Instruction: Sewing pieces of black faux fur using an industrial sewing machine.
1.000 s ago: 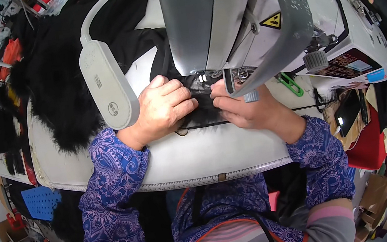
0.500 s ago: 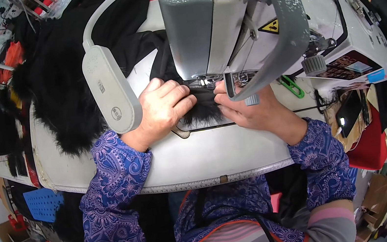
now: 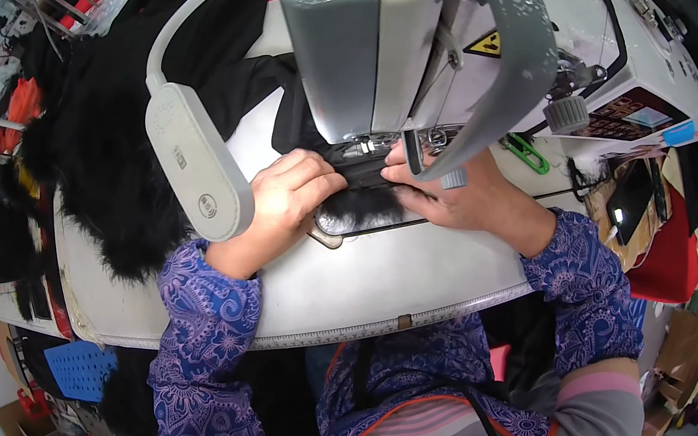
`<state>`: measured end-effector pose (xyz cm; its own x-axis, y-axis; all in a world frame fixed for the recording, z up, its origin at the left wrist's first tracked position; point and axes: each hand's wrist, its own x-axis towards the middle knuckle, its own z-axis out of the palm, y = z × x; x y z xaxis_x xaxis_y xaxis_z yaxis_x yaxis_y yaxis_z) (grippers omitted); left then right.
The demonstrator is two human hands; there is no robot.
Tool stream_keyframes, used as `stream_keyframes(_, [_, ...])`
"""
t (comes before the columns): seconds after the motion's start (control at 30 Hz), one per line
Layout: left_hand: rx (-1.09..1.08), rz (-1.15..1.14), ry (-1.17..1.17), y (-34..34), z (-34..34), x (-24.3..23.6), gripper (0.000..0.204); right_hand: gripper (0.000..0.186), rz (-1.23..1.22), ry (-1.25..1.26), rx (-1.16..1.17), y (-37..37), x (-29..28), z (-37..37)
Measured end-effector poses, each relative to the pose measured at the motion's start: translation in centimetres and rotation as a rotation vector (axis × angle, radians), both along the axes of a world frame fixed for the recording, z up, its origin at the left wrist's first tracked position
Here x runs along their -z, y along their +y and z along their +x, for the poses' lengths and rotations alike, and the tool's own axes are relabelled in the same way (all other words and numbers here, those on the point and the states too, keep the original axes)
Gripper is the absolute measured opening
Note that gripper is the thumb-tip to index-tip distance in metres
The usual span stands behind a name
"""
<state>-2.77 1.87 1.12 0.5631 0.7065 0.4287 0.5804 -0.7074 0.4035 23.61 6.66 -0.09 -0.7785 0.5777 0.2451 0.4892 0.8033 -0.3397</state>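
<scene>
Black fabric [image 3: 361,173] with a fluffy fur edge lies under the needle area of a grey and white sewing machine [image 3: 338,41]. At its left side, my left hand [image 3: 291,199] is closed on the fabric, fingers bent together and thumb toward the seam. My right hand [image 3: 457,196] grips the right side of the same piece, its fingertips partly hidden behind the machine's grey guard [image 3: 521,42]. Between the hands, the metal presser foot [image 3: 367,146] shows just beyond the cloth. The needle tip cannot be made out.
A white lamp [image 3: 200,163] on a bent neck hangs over my left wrist. Bulky black fur [image 3: 109,189] covers the table's left side. Green thread snips [image 3: 526,154] lie right of the machine. A ruler tape [image 3: 338,334] runs along the white table's front edge.
My left hand has slid slightly left and nearer to me. My right hand has shifted slightly left along the fabric. More of the cloth between the hands shows now.
</scene>
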Motion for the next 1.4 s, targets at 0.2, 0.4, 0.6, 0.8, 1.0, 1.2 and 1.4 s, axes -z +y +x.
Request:
stream_keyframes(0.2, [-0.011,0.23,0.044,0.3,0.9,0.9,0.019,0.006,0.142,0.277,-0.147,0.4,0.3,-1.1])
stream_keyframes(0.4, [0.007,0.287,0.118,0.0,0.7,0.9,0.019,0.009,0.227,0.148,-0.016,-0.1,-0.1,-1.0])
stream_keyframes(0.6, [0.063,0.182,0.109,0.0,0.8,0.6,0.027,0.011,0.175,0.235,-0.149,0.4,-0.5,-0.9])
stream_keyframes(0.8, [0.03,0.303,0.099,-0.3,1.3,1.2,0.019,0.015,0.023,0.168,-0.059,0.1,-0.1,-0.9])
stream_keyframes(1.0, [-0.067,0.304,0.02,-0.1,1.3,1.9,0.021,0.021,0.12,0.139,-0.039,-0.2,-0.4,-0.9])
stream_keyframes(1.2, [-0.049,0.181,-0.057,0.1,1.4,1.9,0.032,0.02,0.081,0.12,-0.067,-0.2,-0.4,-1.2])
stream_keyframes(1.4, [-0.02,0.102,-0.125,0.4,1.5,2.0,0.034,0.005,0.135,0.232,-0.16,0.0,-0.7,-1.7])
